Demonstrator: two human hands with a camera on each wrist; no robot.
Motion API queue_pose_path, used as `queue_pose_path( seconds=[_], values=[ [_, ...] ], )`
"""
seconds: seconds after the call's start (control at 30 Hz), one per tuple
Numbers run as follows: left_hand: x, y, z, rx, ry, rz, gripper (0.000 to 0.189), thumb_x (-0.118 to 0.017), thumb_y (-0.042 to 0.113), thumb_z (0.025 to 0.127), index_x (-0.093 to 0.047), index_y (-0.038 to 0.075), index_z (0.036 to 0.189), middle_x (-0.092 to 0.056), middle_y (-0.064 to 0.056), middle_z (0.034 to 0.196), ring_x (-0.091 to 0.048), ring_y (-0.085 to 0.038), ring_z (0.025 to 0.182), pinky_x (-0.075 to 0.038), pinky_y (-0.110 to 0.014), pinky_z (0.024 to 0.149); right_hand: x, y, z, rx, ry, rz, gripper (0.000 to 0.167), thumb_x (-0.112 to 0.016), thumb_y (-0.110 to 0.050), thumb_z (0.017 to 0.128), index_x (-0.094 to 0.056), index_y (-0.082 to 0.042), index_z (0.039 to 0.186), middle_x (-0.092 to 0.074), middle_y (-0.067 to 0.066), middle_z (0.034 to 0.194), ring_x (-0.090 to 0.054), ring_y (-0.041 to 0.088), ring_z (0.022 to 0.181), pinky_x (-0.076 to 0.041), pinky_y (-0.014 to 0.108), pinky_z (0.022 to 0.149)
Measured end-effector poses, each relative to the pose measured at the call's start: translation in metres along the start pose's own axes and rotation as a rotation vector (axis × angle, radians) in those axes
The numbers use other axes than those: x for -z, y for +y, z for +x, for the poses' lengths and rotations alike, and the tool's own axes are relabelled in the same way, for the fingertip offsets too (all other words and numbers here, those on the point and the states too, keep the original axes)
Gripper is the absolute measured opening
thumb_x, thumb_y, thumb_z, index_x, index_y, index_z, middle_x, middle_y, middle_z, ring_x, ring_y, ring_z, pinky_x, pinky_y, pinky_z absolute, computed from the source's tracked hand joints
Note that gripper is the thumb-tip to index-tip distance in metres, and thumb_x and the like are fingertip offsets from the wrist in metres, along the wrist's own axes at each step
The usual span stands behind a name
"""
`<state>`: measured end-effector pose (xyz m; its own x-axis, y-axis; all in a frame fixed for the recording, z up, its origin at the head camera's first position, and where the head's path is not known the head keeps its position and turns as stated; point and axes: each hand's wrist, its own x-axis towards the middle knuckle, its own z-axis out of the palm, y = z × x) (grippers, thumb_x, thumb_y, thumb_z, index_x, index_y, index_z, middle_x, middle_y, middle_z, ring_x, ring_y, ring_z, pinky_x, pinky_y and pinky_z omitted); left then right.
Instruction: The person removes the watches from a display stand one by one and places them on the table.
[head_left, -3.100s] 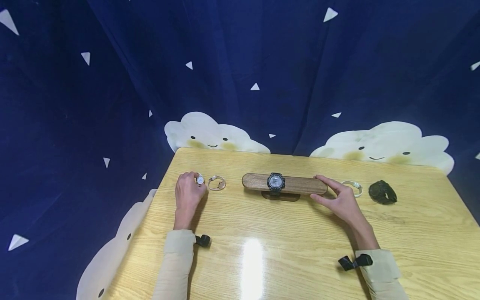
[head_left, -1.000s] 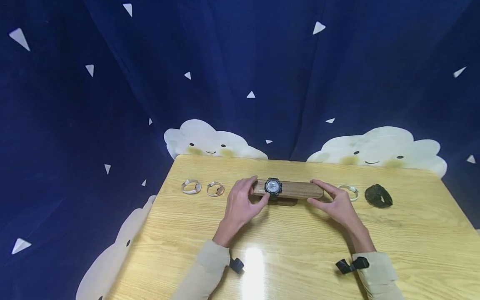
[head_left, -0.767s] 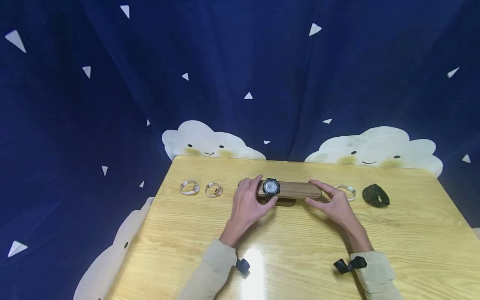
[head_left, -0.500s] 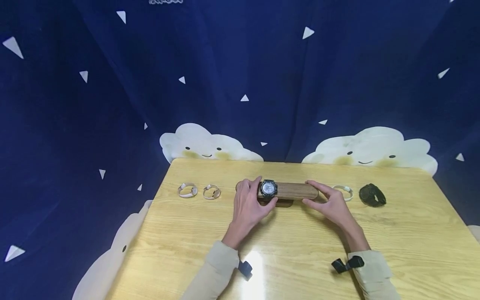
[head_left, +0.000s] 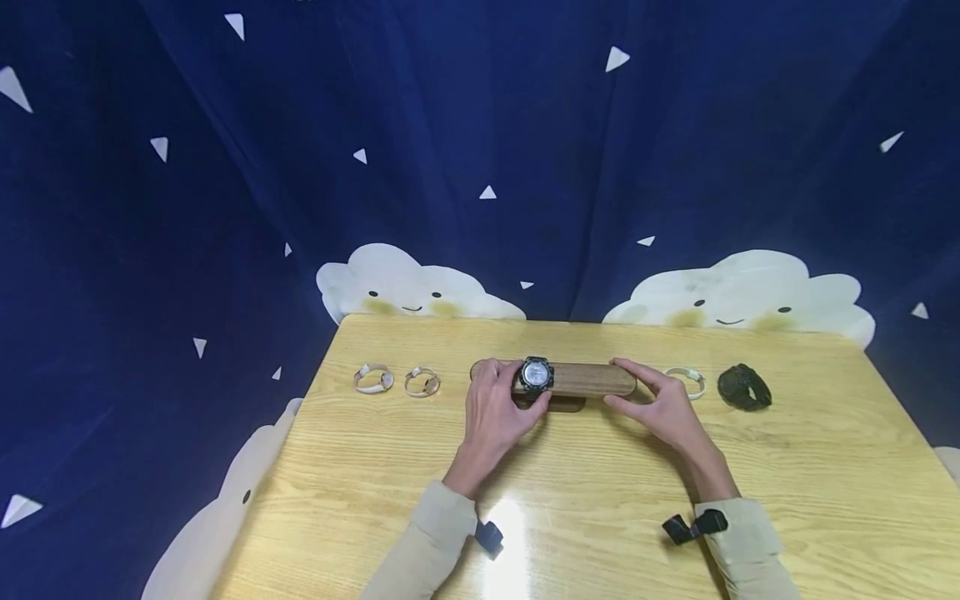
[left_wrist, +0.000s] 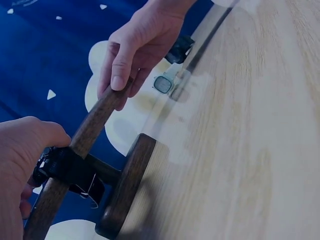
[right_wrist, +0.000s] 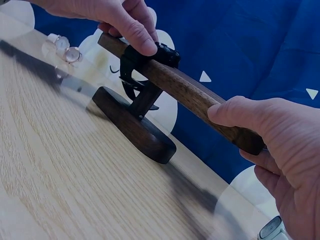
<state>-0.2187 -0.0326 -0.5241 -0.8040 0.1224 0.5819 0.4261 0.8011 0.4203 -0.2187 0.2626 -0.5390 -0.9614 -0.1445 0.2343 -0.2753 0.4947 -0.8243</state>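
A dark brown wooden watch stand [head_left: 592, 380] has a long horizontal bar on a short post and flat base [right_wrist: 145, 135]. Around its bar is a black wristwatch [head_left: 536, 374] with a round silvery dial, its strap hanging open beneath in the wrist views. My left hand [head_left: 491, 408] pinches that watch, thumb at the near side and fingers at the far side; part of the bar's left end lies behind the hand. With thumb and fingers, my right hand [head_left: 667, 410] grips the bar's right end [right_wrist: 245, 140].
Two pale-strapped watches, one white [head_left: 373, 379] and one with a rosy dial [head_left: 422, 382], lie at the left. Beyond my right hand lie a white watch [head_left: 693, 382] and a bulky black watch [head_left: 744, 387]. A blue curtain [head_left: 450, 167] hangs behind the wooden table [head_left: 600, 500].
My left hand has let go of the white watch at the far left and moved right to the black watch on the stand. The right hand stays on the bar's end.
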Motion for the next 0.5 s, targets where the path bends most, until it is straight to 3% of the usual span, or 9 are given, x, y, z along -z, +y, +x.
queue_pose_path(
  seconds=[0.5],
  values=[
    [0.0007, -0.0004, 0.0013, 0.014, -0.018, -0.03, 0.06, -0.087, 0.047, 0.078, -0.074, 0.006, 0.121, -0.059, 0.0, 0.091, -0.055, -0.017, 0.081, -0.051, -0.027, 0.069, 0.0005, -0.0027, -0.0001, 0.004, 0.003, -0.004, 0.065, -0.087, -0.026, 0.088, -0.061, -0.019, 0.147, -0.061, 0.013, 0.148, -0.051, 0.039, 0.141, -0.041, 0.061, 0.114]
  ],
)
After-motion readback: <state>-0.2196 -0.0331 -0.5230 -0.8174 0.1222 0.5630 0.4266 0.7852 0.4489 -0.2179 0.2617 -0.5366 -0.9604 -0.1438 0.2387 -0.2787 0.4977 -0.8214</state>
